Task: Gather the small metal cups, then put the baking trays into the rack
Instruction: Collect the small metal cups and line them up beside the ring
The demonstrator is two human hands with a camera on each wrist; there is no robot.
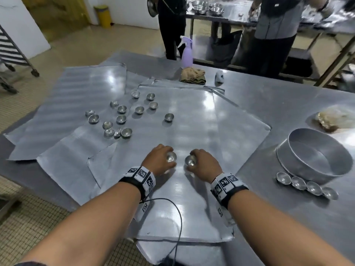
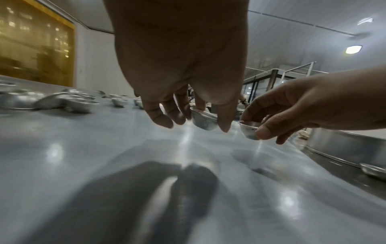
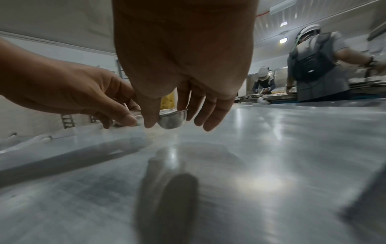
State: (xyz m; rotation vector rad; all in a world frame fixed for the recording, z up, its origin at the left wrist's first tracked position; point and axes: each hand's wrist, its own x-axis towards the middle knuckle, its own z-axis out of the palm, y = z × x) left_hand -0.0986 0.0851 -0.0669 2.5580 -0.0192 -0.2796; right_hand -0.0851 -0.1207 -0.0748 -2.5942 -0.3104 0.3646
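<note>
L hand (image 1: 159, 160) pinches one small metal cup (image 1: 171, 157) betw thumb + fingers, just above top baking tray (image 1: 192, 121). R hand (image 1: 203, 164) pinches a second cup (image 1: 190, 160) same way, just beside the first; the two not touching. Loose cups (image 1: 121, 119) scattered on trays, up-left of L hand. Row of four cups (image 1: 307, 186) on table right of trays, touching round cake pan (image 1: 315, 156). Rack (image 1: 11, 52) at far left, well apart from trays.
</note>
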